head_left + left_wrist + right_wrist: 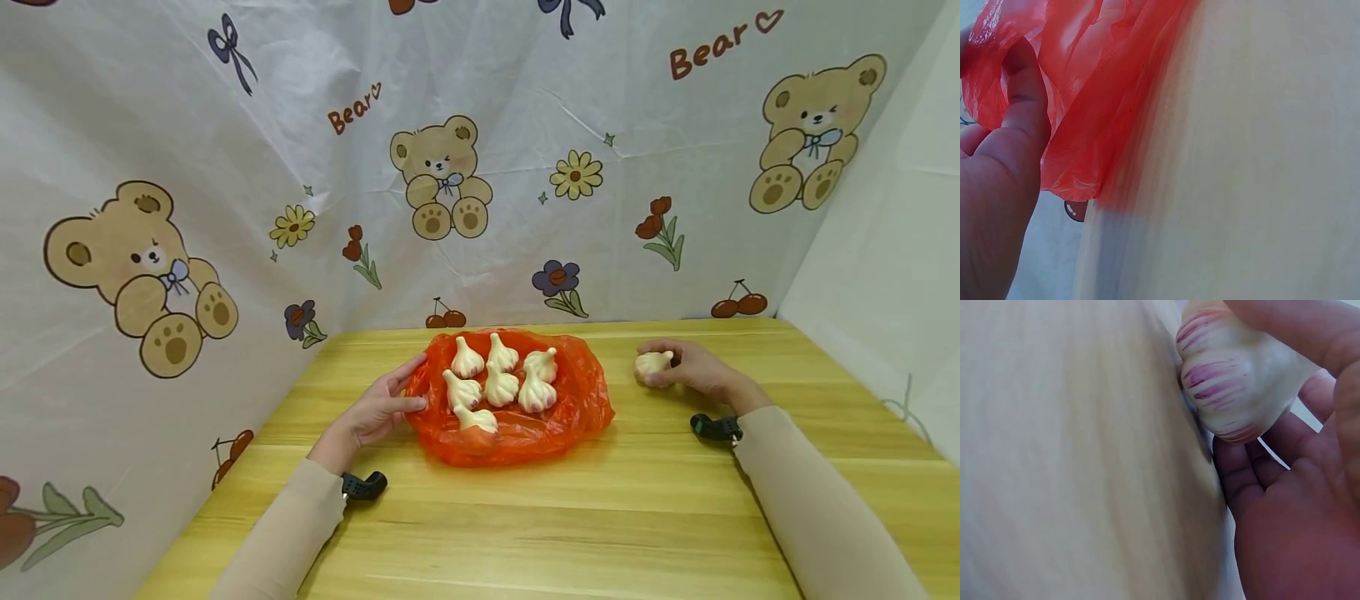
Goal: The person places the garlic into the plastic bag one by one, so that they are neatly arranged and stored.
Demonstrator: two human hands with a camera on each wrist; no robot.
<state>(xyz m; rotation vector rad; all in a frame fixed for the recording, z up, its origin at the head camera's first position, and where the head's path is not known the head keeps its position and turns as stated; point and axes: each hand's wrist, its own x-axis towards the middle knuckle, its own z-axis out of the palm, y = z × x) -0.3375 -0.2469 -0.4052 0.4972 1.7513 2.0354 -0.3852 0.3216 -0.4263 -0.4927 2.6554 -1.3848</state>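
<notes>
A thin red plastic bag (581,400) lies spread open on the table, with several white garlic bulbs (537,393) grouped inside it. My left hand (378,408) pinches the bag's left edge between thumb and fingers. Up close in the left wrist view, the crumpled red plastic (1094,94) hides most of those fingertips. To the right of the bag, apart from it, my right hand (693,367) grips a single garlic bulb (651,364) low over the table. In the right wrist view this garlic bulb (1235,381) shows purple streaks, with fingers beneath it and the thumb above.
The wooden table (480,533) reaches back to a white cloth (510,275) printed with bears and flowers. A plain white wall (885,250) rises on the right. Dark wrist cameras (365,486) sit at both sleeves. A thin cord (907,408) lies near the table's right edge.
</notes>
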